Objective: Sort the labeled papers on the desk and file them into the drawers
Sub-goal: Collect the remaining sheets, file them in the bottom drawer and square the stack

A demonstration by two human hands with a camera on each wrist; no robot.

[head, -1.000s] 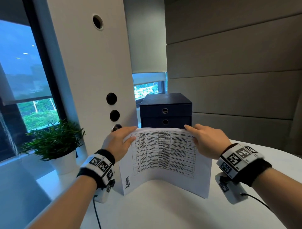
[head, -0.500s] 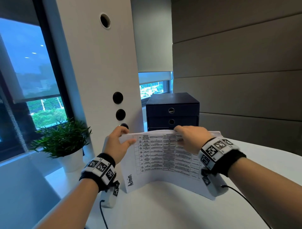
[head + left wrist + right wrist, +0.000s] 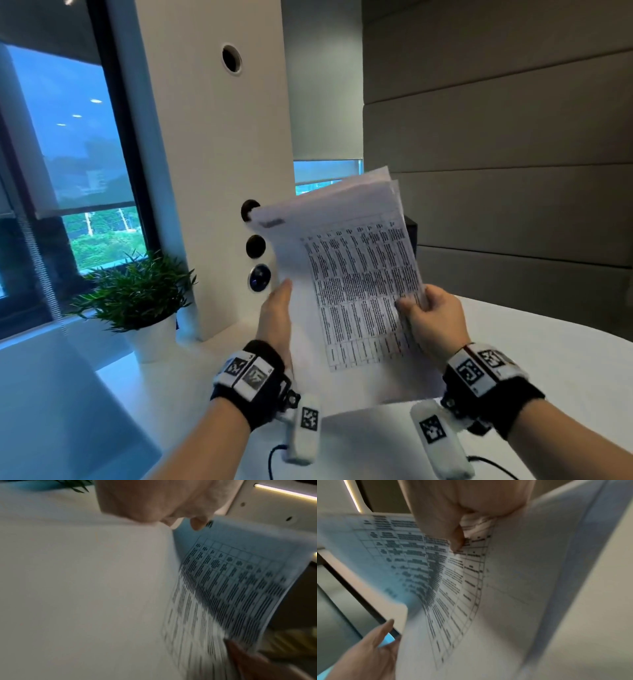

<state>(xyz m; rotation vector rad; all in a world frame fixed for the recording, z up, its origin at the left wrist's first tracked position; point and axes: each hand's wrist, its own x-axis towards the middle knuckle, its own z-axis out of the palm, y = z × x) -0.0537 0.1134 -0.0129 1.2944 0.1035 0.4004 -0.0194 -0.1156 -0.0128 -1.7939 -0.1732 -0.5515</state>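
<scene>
Holding a stack of papers (image 3: pixel 346 274) upright above the white table (image 3: pixel 548 370), the right hand (image 3: pixel 435 322) pinches its right edge, thumb on the printed table. The left hand (image 3: pixel 277 318) lies flat-fingered along the left edge. Only the head view shows one potted plant (image 3: pixel 137 294). Both wrist views blur the print; sheets cannot be counted, and the drawers are mostly hidden.

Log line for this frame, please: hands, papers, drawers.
left hand: supports papers' left edge | right hand: grips papers | papers: raised off desk | drawers: mostly hidden
</scene>
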